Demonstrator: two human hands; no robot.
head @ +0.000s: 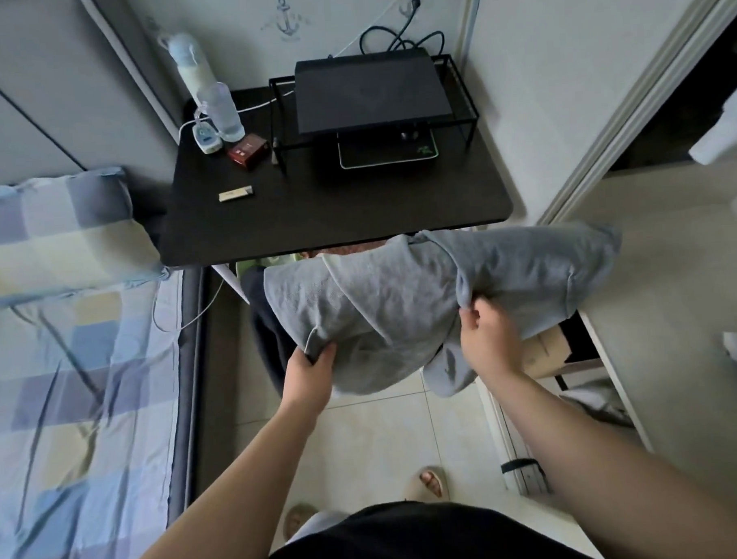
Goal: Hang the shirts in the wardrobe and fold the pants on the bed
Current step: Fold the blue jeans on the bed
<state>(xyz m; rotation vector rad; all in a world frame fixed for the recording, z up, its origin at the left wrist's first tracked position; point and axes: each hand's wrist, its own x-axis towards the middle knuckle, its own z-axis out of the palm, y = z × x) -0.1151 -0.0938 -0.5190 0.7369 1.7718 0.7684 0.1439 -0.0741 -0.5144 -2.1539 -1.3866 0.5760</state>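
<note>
Count: 1 grey shirt (401, 303), 2 hands on it, 2 bottles, 1 red box (247, 151), 1 wire rack (456, 106) w/ 1 black device (371, 93) on top, 2 slippers. The left hand (309, 372) grips the shirt's near lower edge, fingers curled round a bunched bit w/ a pale seam. The right hand (487, 341) pinches a fold further right, thumb & fingers closed on the cloth. The shirt hangs in the air btwn the two grips, over the tiled floor (377, 431), clear of bed & wardrobe. Just beyond the grips stands a black table (334, 213), its front edge right behind the shirt's top; the tall bottle (192, 58) & clear bottle (224, 112) sit at its far left corner, red box beside them. Left of the left-hand grip is the bed (78, 355) w/ checked blue-yellow sheet & matching pillow (60, 233). Right of the right-hand grip is the pale wardrobe (674, 266), w/ a cardboard box (547, 351) low down beside it. Slippers (430, 481) are near-side, below the grips. The shirt is crumpled & draped, mid-grey knit, one short sleeve sticking out right past the grip.
</note>
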